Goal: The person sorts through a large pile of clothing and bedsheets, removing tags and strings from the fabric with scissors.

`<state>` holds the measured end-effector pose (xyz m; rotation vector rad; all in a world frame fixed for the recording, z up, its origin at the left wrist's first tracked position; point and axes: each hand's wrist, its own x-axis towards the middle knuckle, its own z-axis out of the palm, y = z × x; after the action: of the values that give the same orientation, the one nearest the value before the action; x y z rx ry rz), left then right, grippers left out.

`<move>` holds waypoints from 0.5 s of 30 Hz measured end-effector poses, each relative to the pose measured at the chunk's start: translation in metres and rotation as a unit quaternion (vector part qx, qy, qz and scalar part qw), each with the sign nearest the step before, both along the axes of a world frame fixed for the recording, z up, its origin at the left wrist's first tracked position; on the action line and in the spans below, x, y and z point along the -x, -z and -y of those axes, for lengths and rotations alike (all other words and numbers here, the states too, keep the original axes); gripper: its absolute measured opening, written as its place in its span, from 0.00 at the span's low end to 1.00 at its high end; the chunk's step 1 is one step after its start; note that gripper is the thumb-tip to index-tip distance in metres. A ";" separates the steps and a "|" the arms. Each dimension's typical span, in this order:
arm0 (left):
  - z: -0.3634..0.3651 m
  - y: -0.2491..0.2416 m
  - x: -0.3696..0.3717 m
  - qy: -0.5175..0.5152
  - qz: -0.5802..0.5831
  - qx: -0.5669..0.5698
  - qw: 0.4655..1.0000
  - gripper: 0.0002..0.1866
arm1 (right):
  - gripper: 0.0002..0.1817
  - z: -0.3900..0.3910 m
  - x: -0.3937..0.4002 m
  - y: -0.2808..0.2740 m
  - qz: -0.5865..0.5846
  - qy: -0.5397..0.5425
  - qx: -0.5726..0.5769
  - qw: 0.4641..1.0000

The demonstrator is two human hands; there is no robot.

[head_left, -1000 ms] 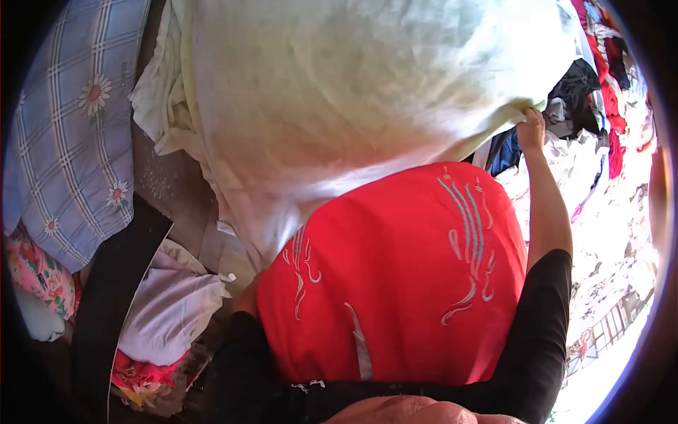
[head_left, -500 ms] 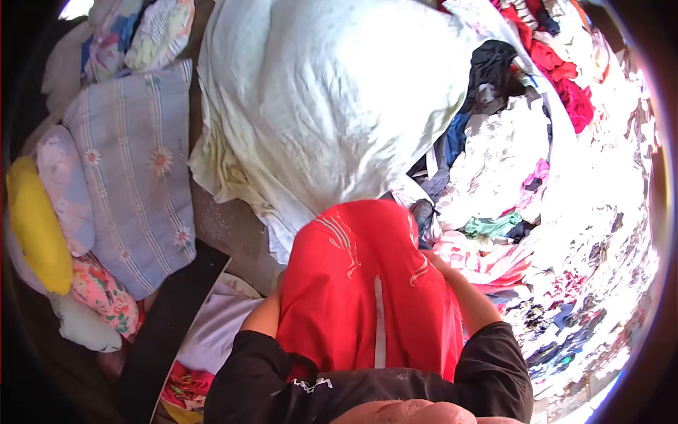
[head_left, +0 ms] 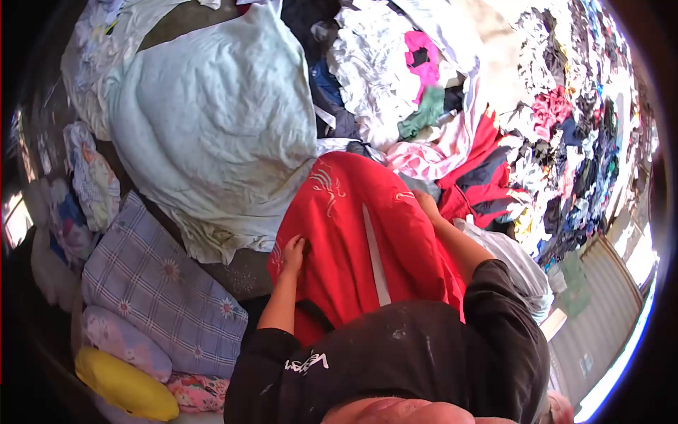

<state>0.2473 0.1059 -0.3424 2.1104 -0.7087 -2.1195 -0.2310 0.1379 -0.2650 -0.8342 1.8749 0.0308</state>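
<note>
A red cloth garment (head_left: 346,226) with pale swirling decoration and a narrow white strip lies spread in front of my body. My left hand (head_left: 293,256) is on its left side, the fingers bent and pinching the fabric. At the upper right edge my right hand (head_left: 426,205) is closed on the same garment, its fingertips partly hidden by the cloth. Just beyond the garment's far edge is a large pale green sheet (head_left: 219,127), wrinkled and spread over something bulky.
A blue plaid cushion (head_left: 166,283) with daisies lies at left, beside a yellow cushion (head_left: 127,385) and a floral one (head_left: 198,392). White clothes (head_left: 374,63) are heaped ahead. Mixed clothes (head_left: 565,141) spread across the right, near a white plastic bag (head_left: 508,261).
The view has swung to the right, so the sheet and cushions sit further left. My left hand, hidden behind the garment before, now shows on top of it. My right hand stays at its right edge.
</note>
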 end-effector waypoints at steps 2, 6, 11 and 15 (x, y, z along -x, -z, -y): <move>0.021 -0.006 0.021 0.121 0.017 0.028 0.992 0.20 | 0.18 -0.041 -0.020 0.021 -0.039 0.093 0.111 0.989; 0.078 -0.064 0.066 0.302 0.069 0.053 0.949 0.19 | 0.18 0.031 -0.079 -0.068 0.035 -0.056 0.081 0.995; 0.072 -0.029 0.040 0.218 0.017 0.049 0.975 0.18 | 0.21 0.067 -0.126 -0.141 0.294 -0.080 0.109 0.946; 0.094 -0.054 0.078 0.138 0.048 0.044 0.988 0.18 | 0.24 0.046 -0.130 -0.126 0.286 -0.108 0.064 0.950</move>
<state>0.1692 0.0120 -0.2880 2.1897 -1.1430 -2.0762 -0.1014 0.0921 -0.1394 -1.0094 1.2451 -0.1809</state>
